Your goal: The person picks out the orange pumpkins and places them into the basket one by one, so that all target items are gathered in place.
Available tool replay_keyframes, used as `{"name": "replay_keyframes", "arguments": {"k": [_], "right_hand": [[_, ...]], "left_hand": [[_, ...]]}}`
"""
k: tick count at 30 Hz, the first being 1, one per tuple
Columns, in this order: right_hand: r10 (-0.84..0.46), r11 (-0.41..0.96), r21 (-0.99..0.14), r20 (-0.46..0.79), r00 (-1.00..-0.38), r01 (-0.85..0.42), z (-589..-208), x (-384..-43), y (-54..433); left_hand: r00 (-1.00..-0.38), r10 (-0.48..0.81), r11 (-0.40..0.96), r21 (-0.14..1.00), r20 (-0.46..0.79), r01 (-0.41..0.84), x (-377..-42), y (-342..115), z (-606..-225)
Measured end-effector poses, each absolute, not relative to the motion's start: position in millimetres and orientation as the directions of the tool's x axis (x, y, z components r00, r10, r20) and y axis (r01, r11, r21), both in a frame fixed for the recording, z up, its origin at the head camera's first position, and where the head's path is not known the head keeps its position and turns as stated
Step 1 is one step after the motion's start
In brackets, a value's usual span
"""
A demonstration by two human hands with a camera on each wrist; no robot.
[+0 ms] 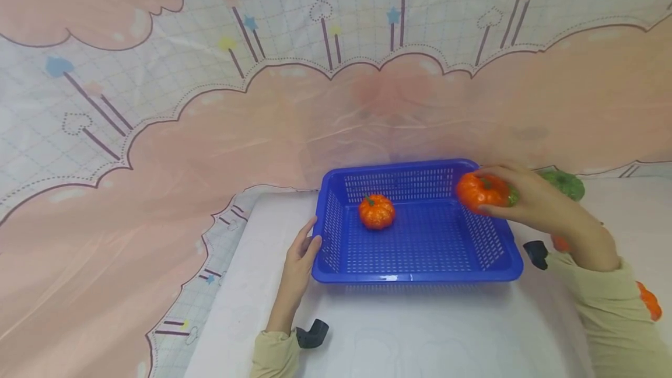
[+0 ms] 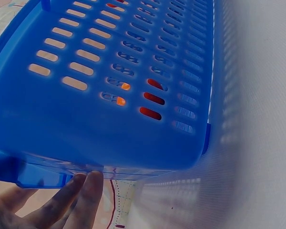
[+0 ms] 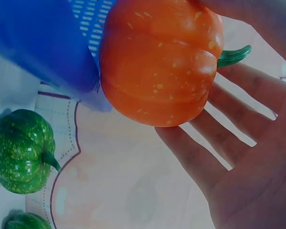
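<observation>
In the head view my right hand (image 1: 535,197) holds an orange toy pumpkin (image 1: 480,191) over the right end of a blue plastic basket (image 1: 409,277). Thumb and fingers spread around the pumpkin, and its green stem points toward the palm in the right wrist view. A second orange pumpkin (image 1: 377,212) lies inside the basket, left of its middle. My left hand (image 1: 298,261) is at the basket's left end, fingertips right at the rim and the fingers fairly straight. From the left wrist, orange shows through slots in the basket wall (image 2: 90,124).
Right of the basket sit green pumpkins (image 3: 24,152), one partly behind my right hand. Other orange-red pieces (image 1: 650,301) lie beside the right forearm, mostly hidden by it. A cloud-patterned cloth (image 1: 336,115) lies behind the white table surface (image 1: 399,331).
</observation>
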State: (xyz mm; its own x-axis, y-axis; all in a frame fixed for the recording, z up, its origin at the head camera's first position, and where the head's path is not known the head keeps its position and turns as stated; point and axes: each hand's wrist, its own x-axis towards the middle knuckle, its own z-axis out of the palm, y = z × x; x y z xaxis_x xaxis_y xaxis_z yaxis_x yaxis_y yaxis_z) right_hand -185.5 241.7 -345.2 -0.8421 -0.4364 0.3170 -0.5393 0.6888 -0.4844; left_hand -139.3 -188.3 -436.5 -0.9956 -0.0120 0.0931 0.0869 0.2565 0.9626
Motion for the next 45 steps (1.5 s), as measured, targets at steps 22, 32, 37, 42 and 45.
{"name": "replay_keyframes", "arguments": {"k": [22,32,37,42,45], "right_hand": [[-0.489,0.655,-0.452,0.357,-0.796,-0.605,-349.7,-196.1,222.7],[-0.500,0.651,-0.452,0.349,-0.793,-0.609,-353.3,-204.6,212.1],[-0.495,0.663,-0.475,0.302,-0.815,-0.579,-353.0,-206.0,208.4],[-0.488,0.678,-0.485,0.266,-0.831,-0.553,-352.7,-206.7,204.4],[-0.496,0.674,-0.484,0.264,-0.827,-0.558,-351.9,-208.1,202.0]], "left_hand": [[-0.995,-0.006,0.252,0.964,0.096,0.091,-141.8,-187.0,-436.8],[-0.996,-0.006,0.253,0.963,0.094,0.089,-140.4,-188.2,-436.7],[-0.995,-0.009,0.254,0.963,0.097,0.091,-140.0,-188.0,-436.6],[-0.995,-0.008,0.250,0.964,0.098,0.093,-140.4,-188.3,-437.1],[-0.995,-0.008,0.251,0.963,0.100,0.095,-140.8,-188.3,-437.4]]}}
